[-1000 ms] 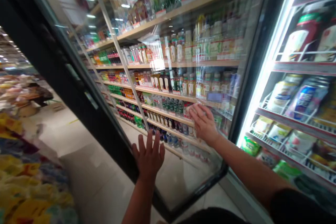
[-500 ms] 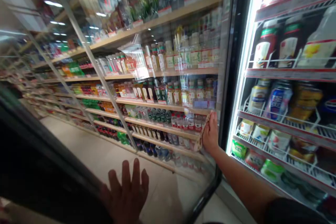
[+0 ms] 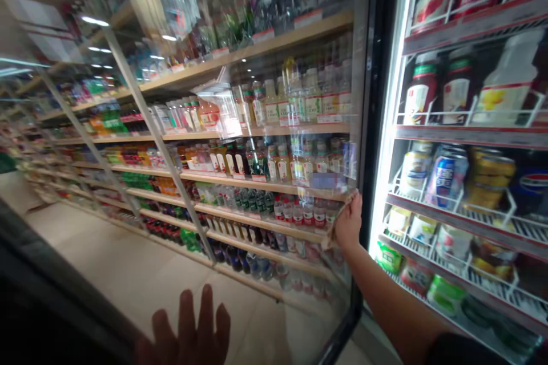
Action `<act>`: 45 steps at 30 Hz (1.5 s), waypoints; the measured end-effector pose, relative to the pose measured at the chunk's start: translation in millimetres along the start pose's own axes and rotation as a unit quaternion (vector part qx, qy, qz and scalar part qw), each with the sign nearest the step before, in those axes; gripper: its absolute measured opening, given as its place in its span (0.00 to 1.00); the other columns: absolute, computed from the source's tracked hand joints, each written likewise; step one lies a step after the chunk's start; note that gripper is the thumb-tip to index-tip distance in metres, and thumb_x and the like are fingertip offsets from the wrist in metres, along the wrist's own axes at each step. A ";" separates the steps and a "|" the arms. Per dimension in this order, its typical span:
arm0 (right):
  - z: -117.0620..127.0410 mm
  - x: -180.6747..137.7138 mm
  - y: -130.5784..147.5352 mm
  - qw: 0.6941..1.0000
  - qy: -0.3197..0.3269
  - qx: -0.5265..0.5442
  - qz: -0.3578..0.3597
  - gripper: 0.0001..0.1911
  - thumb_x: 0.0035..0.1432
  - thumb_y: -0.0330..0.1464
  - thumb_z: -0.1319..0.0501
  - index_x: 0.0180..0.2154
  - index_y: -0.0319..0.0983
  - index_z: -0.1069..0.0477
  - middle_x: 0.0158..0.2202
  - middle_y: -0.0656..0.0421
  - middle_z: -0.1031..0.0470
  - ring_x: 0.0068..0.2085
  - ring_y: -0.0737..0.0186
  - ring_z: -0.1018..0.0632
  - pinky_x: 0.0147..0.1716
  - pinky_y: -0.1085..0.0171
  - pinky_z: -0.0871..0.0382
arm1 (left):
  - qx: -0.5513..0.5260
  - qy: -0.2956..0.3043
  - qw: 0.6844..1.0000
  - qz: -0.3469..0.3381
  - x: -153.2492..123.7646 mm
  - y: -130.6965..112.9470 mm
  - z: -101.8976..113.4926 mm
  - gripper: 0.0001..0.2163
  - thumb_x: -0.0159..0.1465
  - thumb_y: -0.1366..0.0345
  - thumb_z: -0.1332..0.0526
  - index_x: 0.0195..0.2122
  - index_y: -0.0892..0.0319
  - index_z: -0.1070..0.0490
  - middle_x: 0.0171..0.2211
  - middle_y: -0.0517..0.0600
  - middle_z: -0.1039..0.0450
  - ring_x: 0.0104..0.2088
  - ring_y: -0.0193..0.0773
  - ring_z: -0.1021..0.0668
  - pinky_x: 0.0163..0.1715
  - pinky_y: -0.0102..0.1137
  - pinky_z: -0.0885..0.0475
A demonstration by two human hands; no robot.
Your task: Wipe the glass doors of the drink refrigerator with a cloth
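My right hand (image 3: 349, 221) presses a crumpled beige cloth (image 3: 330, 237) to the glass door (image 3: 274, 296), close to the door's dark frame (image 3: 371, 85) beside the lit cooler. Its fingers are closed over the cloth. At the lower left, my left hand (image 3: 188, 331) is raised with its fingers spread and nothing in it. Whether it touches the glass I cannot tell. Its wrist lies below the picture's edge.
The open cooler (image 3: 471, 134) on the right holds bottles, cans and cups in white wire racks. Through the glass, long wooden shelves (image 3: 257, 185) of drinks run back to the left above a pale tiled floor (image 3: 81, 234). A dark blurred edge (image 3: 38, 296) fills the lower left.
My right hand with the cloth sits slightly lower in the picture and nearer the door frame. My left hand has shifted down and left, fingers still spread. The view has tilted a little.
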State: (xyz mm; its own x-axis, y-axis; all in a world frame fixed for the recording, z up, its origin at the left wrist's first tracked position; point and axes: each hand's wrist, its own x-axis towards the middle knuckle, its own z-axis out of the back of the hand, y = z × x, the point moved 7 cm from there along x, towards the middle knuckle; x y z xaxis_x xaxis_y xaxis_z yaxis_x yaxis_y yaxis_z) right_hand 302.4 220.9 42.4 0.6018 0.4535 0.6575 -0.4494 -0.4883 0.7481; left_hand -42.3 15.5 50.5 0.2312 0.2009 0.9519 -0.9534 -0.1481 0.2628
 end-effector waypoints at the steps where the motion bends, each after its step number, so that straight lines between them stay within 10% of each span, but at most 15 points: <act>1: 0.0 2.9 0.1 1.000 0.004 -0.001 -0.001 0.29 0.69 0.36 0.55 0.69 0.41 0.51 0.70 0.52 0.48 0.71 0.58 0.47 0.69 0.46 0.53 | 0.001 0.001 1.000 -0.001 -0.3 -0.2 -0.1 0.36 0.54 0.62 0.31 0.64 0.53 0.40 0.66 0.57 0.44 0.69 0.56 0.46 0.65 0.57 0.50; 5: -7.4 21.6 19.2 0.997 0.055 0.020 0.051 0.28 0.69 0.36 0.55 0.69 0.43 0.50 0.71 0.55 0.51 0.71 0.58 0.47 0.69 0.47 0.53 | 0.002 0.007 1.000 0.002 -2.1 -0.2 -0.2 0.36 0.53 0.63 0.30 0.64 0.54 0.39 0.66 0.58 0.44 0.69 0.56 0.47 0.66 0.56 0.52; 10: -0.2 32.8 16.9 0.998 -0.028 0.028 -0.043 0.28 0.68 0.37 0.54 0.67 0.38 0.46 0.69 0.51 0.45 0.70 0.53 0.45 0.68 0.43 0.53 | -0.002 0.007 1.000 0.011 -5.0 0.1 0.0 0.35 0.53 0.63 0.31 0.63 0.51 0.39 0.67 0.55 0.46 0.69 0.56 0.47 0.65 0.57 0.50; 15: -14.0 41.3 66.8 0.991 0.061 0.013 0.116 0.28 0.69 0.34 0.55 0.69 0.45 0.51 0.71 0.57 0.52 0.71 0.58 0.47 0.69 0.46 0.52 | -0.008 0.002 1.000 0.022 -6.1 2.4 0.2 0.35 0.53 0.65 0.31 0.63 0.46 0.39 0.66 0.53 0.44 0.68 0.55 0.45 0.64 0.58 0.48; 19: -8.0 64.5 68.5 0.995 -0.001 0.014 0.102 0.28 0.68 0.33 0.55 0.68 0.42 0.48 0.69 0.54 0.46 0.70 0.57 0.45 0.68 0.46 0.50 | 0.009 -0.003 1.000 0.010 -4.0 0.1 1.2 0.35 0.53 0.63 0.31 0.63 0.51 0.39 0.66 0.55 0.44 0.68 0.56 0.45 0.66 0.56 0.51; 26: -11.8 29.6 76.1 0.985 0.093 0.025 0.143 0.28 0.69 0.32 0.55 0.69 0.45 0.51 0.71 0.55 0.53 0.71 0.56 0.47 0.69 0.45 0.53 | 0.022 -0.003 1.000 -0.008 2.1 -3.1 5.0 0.35 0.54 0.64 0.31 0.64 0.56 0.39 0.66 0.58 0.45 0.69 0.57 0.46 0.66 0.54 0.50; 31: -11.5 42.1 101.2 0.990 0.037 0.030 0.132 0.29 0.68 0.30 0.56 0.69 0.46 0.52 0.71 0.57 0.52 0.71 0.55 0.47 0.69 0.44 0.53 | 0.023 -0.002 1.000 -0.004 -1.2 -1.2 2.5 0.35 0.53 0.62 0.30 0.63 0.54 0.38 0.67 0.56 0.45 0.69 0.56 0.46 0.67 0.54 0.51; 38: -28.1 -72.1 170.1 0.864 0.198 0.039 0.461 0.35 0.63 0.21 0.51 0.69 0.45 0.51 0.69 0.57 0.44 0.70 0.55 0.45 0.68 0.47 0.46 | 0.009 -0.001 1.000 0.002 2.1 -0.6 2.7 0.34 0.54 0.63 0.31 0.63 0.52 0.38 0.67 0.53 0.46 0.69 0.55 0.47 0.68 0.52 0.53; 45: -24.0 -25.9 176.8 0.944 0.112 0.060 0.304 0.34 0.66 0.22 0.56 0.70 0.46 0.56 0.72 0.58 0.57 0.71 0.53 0.50 0.69 0.43 0.51 | 0.034 0.002 0.999 -0.012 9.8 -7.9 8.4 0.34 0.54 0.64 0.31 0.62 0.60 0.38 0.67 0.57 0.45 0.68 0.57 0.46 0.68 0.50 0.52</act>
State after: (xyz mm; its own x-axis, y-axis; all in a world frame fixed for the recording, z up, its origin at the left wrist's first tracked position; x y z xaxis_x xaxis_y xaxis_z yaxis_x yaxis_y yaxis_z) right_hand 191.5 140.8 159.8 0.0960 0.2023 0.9746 -0.5802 -0.7842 0.2199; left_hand -30.9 10.5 59.0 0.2521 0.2090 0.9449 -0.9324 -0.2090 0.2950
